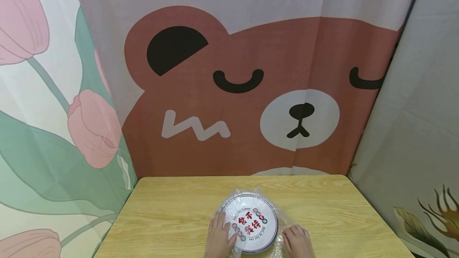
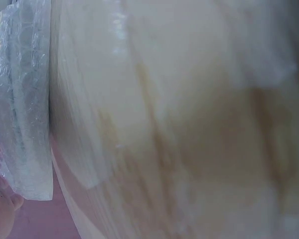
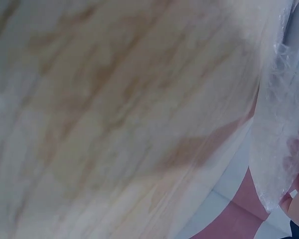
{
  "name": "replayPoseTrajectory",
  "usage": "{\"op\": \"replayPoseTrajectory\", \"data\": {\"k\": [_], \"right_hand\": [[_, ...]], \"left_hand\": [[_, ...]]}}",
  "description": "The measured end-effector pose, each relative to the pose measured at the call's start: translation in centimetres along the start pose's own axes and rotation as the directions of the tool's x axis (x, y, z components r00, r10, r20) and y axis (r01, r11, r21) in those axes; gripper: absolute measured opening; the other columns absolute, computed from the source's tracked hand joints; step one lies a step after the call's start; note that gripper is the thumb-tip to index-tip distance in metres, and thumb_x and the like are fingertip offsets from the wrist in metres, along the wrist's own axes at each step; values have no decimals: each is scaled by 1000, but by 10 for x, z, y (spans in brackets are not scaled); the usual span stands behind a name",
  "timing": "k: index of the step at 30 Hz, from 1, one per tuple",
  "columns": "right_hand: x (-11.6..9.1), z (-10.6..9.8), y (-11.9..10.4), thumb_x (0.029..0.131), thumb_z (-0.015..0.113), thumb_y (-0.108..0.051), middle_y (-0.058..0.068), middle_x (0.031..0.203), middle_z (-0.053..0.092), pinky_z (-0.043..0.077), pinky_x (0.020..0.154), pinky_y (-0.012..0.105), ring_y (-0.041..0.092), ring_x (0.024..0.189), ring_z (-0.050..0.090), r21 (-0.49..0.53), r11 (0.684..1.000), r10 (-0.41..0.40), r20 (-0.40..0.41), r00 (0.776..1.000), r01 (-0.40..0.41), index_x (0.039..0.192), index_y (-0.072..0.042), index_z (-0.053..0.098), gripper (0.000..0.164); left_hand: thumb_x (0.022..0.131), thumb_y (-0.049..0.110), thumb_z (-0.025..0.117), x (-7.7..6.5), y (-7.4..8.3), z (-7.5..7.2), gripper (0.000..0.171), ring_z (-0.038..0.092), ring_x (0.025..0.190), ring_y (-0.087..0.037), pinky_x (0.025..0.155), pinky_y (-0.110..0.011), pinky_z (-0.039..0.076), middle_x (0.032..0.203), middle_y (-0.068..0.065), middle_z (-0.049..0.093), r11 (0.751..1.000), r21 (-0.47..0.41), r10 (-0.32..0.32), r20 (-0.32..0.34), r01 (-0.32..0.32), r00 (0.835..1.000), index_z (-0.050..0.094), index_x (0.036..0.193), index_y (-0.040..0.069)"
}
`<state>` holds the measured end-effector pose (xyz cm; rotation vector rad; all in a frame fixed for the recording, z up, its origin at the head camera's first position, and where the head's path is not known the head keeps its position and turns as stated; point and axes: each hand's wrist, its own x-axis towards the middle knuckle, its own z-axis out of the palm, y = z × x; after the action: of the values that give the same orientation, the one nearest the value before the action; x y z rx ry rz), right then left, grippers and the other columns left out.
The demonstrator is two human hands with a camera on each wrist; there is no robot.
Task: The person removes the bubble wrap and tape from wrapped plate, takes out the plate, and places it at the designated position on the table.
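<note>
Near the front of the desk [image 1: 161,218], between two bare hands, a round printed plate [image 1: 249,222] is presented face up, loosely surrounded by clear bubble wrap [image 2: 27,99]. A thick edge is picked up from the wrists, and a rim is glimpsed through the plastic; whether one plate or a stack is packed in there cannot be told.

A fair weight is to be expected here, hard and stiff at the core, probably breakable if knocked or dropped. The wrap, by contrast, is judged light, soft and liable to slide over that glossy face. So the load is best taken from both sides, with fingers tucked under the rim and the plastic pressed snugly against it; if only slack wrap were tugged, the plate could be let slip.

And now the fingers! The left rim is covered by the left hand [image 1: 219,234], its fingers laid out fairly straight along the edge, the thumb set apart over the plate's face. Across on the other side, a loose edge of wrap is pinched by the right hand [image 1: 298,240], fingers curled, just beside the rim. Between the two, the plate is borne flat by the desk.
</note>
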<state>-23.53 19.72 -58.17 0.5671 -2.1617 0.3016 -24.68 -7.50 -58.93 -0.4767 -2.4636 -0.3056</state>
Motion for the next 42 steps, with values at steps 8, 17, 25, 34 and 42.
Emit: {"op": "replayPoseTrajectory", "data": {"k": [8, 17, 25, 34, 42], "right_hand": [[-4, 2, 4, 97, 20, -39, -2, 65, 48, 39, 55, 40, 17, 65, 48, -15, 1000, -20, -39, 999, 20, 65, -12, 54, 54], [-5, -4, 4, 90, 47, -30, -4, 63, 49, 41, 57, 40, 16, 64, 48, -34, 999, 9, 36, 999, -8, 63, -15, 54, 31], [-6, -8, 2, 66, 68, -19, -4, 62, 51, 43, 59, 39, 15, 64, 50, -66, 997, 36, 107, 994, -29, 63, -16, 55, 14], [-7, -14, 1, 69, 70, -27, -6, 62, 52, 43, 60, 37, 15, 64, 52, -99, 990, 123, 224, 967, -102, 65, -17, 57, 17], [1, -24, -1, 65, 73, -28, -7, 56, 52, 45, 54, 33, 14, 54, 53, -56, 988, 156, 287, 945, -147, 62, -15, 55, 23]], "left_hand": [[75, 37, 63, 1, 1, -2, 38, 38, 116, -39, 94, -49, 33, 119, -19, 48, 1000, -8, -18, 39, 18, 999, 65, 90, 2], [76, 37, 63, 1, 1, -3, 38, 39, 116, -39, 94, -49, 33, 119, -19, 48, 1000, -18, -18, 38, 19, 999, 65, 90, 2], [76, 37, 62, 0, 0, -2, 38, 37, 118, -39, 93, -51, 33, 120, -18, 47, 999, -26, -34, 64, 35, 997, 64, 91, 2], [77, 38, 61, 0, 1, -3, 39, 36, 118, -39, 94, -50, 32, 121, -19, 47, 999, -23, -37, 72, 38, 997, 65, 91, 2], [75, 35, 64, 0, 2, -4, 36, 40, 114, -40, 92, -50, 34, 117, -20, 49, 1000, -24, -4, -1, 4, 1000, 64, 88, 2]]}}
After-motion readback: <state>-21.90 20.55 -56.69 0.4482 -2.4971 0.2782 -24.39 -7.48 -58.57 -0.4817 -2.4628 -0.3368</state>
